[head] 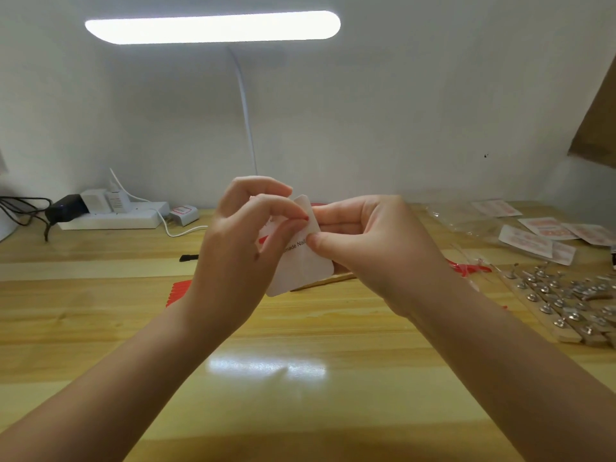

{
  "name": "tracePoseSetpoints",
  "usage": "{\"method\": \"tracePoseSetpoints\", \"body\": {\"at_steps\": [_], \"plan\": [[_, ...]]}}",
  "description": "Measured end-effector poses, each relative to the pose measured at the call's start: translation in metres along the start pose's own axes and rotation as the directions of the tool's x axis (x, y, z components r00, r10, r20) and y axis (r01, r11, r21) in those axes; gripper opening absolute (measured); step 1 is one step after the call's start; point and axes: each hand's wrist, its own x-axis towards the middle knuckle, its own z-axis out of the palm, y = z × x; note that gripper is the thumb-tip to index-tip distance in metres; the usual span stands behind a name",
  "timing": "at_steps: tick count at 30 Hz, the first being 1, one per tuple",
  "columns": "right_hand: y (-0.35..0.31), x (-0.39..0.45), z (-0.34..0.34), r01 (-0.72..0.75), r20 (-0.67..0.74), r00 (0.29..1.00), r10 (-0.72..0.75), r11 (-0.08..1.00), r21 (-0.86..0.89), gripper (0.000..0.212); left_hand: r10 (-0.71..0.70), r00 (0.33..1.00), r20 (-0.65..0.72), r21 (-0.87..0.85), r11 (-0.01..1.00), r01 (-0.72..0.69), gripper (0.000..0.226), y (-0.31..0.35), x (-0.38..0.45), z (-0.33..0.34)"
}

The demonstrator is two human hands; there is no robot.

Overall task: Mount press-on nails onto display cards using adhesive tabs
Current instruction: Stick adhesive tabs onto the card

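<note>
A white display card [305, 268] with printed text is held up above the wooden table, between both hands. My right hand [373, 248] pinches the card's right edge with thumb in front and fingers behind. My left hand [240, 241] curls over the card's upper left, thumb and forefinger pinching at a small red nail [305, 217] near the card's top. A second red nail [262, 241] shows on the card behind my left fingers. Much of the card's face is hidden by my hands.
Red nails [180, 290] lie in a row on the table [100, 315] left of my wrist. Wooden sticks with metal holders [566, 301] and finished cards in clear bags [540, 235] lie at the right. A power strip [113, 218] with plugs stands at the back left under the lamp [213, 26].
</note>
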Motion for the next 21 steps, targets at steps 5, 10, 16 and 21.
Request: {"method": "tracePoseSetpoints", "body": {"at_steps": [5, 10, 16, 21], "plan": [[0.0, -0.001, 0.0, 0.025, -0.002, 1.0, -0.025, 0.998, -0.052, 0.031, 0.066, 0.998, -0.004, 0.074, 0.995, -0.065, 0.006, -0.001, -0.001, 0.0], [0.001, 0.001, 0.0, 0.003, 0.019, 1.0, -0.003, 1.0, -0.005, 0.032, 0.073, 0.997, 0.021, 0.118, 0.99, -0.075, 0.005, -0.006, -0.001, 0.002], [0.005, 0.004, -0.002, -0.093, 0.04, 0.995, 0.089, 0.989, 0.114, 0.021, 0.342, 0.937, 0.076, 0.186, 0.918, -0.351, 0.019, -0.011, -0.004, 0.003], [0.004, 0.003, -0.002, -0.102, -0.005, 0.995, 0.103, 0.989, 0.105, 0.014, 0.368, 0.927, 0.067, 0.176, 0.91, -0.374, 0.027, -0.017, -0.006, 0.003]]}}
